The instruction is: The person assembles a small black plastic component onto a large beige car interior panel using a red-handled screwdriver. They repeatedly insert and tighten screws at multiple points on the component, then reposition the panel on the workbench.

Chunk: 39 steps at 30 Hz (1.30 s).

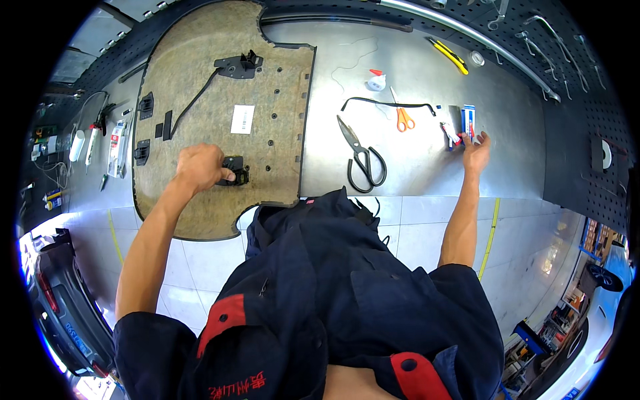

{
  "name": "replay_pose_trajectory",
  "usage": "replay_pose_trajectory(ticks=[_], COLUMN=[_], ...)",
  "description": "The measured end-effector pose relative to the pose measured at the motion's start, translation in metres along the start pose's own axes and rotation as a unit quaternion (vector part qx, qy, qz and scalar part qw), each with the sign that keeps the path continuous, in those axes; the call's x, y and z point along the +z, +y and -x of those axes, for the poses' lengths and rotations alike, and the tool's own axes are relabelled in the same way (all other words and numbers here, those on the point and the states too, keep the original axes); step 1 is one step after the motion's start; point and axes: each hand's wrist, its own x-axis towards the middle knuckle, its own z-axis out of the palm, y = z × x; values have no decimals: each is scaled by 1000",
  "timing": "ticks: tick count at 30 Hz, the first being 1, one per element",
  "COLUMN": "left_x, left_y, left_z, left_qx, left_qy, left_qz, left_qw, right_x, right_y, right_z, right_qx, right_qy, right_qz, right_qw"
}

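Observation:
On the left of the bench lies a large brown fibrous panel (200, 120) with a dark edge, rivets and several black fittings. My left hand (202, 168) is closed over its lower part, the thumb resting on a black plastic bracket (235, 175); the curled fingers hide some of it. At the right, my right hand (476, 155) has its thumb and fingertips around the lower end of a small blue-and-white box (469, 119). Beside that thumb are small red-and-white tubes (451, 135), partly covered by each other.
Black-handled shears (362, 158), orange-handled scissors (404, 119), a black strip (387, 103), a small red-capped bottle (377, 82) and a yellow utility knife (451, 57) lie on the metal bench (413, 173). Wrenches (560, 45) hang at the back right. A dark car (63, 307) stands behind, left.

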Motion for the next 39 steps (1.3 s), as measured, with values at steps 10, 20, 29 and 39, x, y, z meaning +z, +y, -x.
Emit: replay_pose_trajectory(ticks=[10,20,29,39], left_x=[12,13,22,12], left_y=[-11,-17,-26,-74], left_z=[2,4,1,-4], left_qx=[7,25,50,124], left_qy=[28,43,88,71], left_qz=[-11,2,42,195], left_qw=[1000,999,994,970], right_x=[-10,17,38,30], right_y=[-133,-333,-365,-384], right_z=[118,301,343,356], right_qx=[-32,-456,-490,-490], right_qy=[-42,-382,-337,-311], right_qz=[-288,-265,-201,-76], right_qw=[956,758,779,811])
